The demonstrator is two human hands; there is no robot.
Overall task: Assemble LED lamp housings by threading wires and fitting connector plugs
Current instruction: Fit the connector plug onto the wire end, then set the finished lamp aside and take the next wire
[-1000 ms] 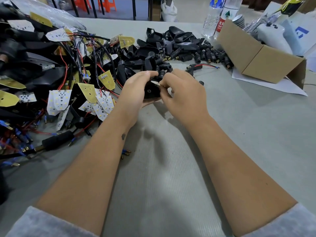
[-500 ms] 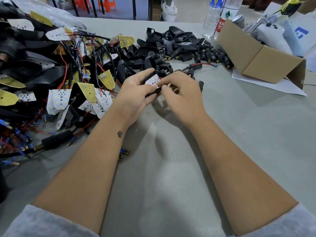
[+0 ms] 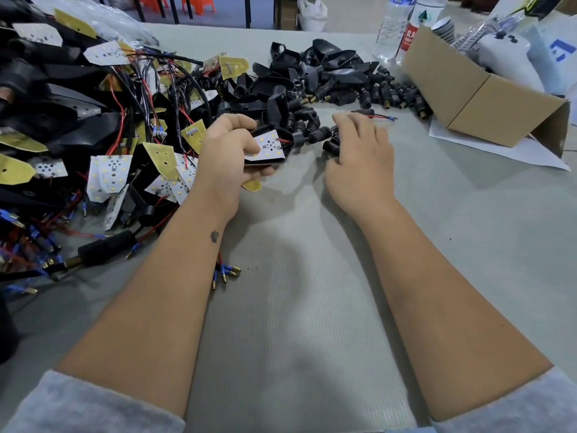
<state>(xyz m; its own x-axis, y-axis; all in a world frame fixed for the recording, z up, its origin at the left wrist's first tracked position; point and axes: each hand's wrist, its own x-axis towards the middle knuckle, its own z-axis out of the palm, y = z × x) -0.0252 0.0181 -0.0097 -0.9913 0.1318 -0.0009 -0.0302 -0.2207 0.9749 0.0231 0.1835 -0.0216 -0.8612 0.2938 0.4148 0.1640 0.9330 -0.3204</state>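
Fingers (image 3: pixel 249 145) of the left hand (image 3: pixel 224 160) are curled and clamped on a black plastic lamp housing (image 3: pixel 265 162), thumb on top of the small white LED board w/ yellow dots (image 3: pixel 269 145) that sits in the housing, other fingers under it. Housing is held just above the grey ribbed table mat (image 3: pixel 296 307), near the centre of the table. At the right edge of the board a short red wire (image 3: pixel 283 140) goes into a black cylindrical connector plug (image 3: pixel 315 135), which sticks out toward the right hand (image 3: pixel 359 157).

Right hand lies palm down, just beside the housing, fingers bent together over some black plugs (image 3: pixel 331 147); if they really grip one, I cannot tell. Beyond its fingertips lies a red wire w/ blue end (image 3: pixel 382 117) on the mat.

To the left, a big heap of wired LED boards and black housings (image 3: pixel 103 126). Behind the hands, a pile of empty black housings and plugs (image 3: pixel 337 76). At the right, a brown cardboard box on its side (image 3: pixel 480 95), and two clear plastic bottles (image 3: pixel 402 29) behind it. Both forearms are bare, grey sleeves (image 3: pixel 78 407) pushed up.
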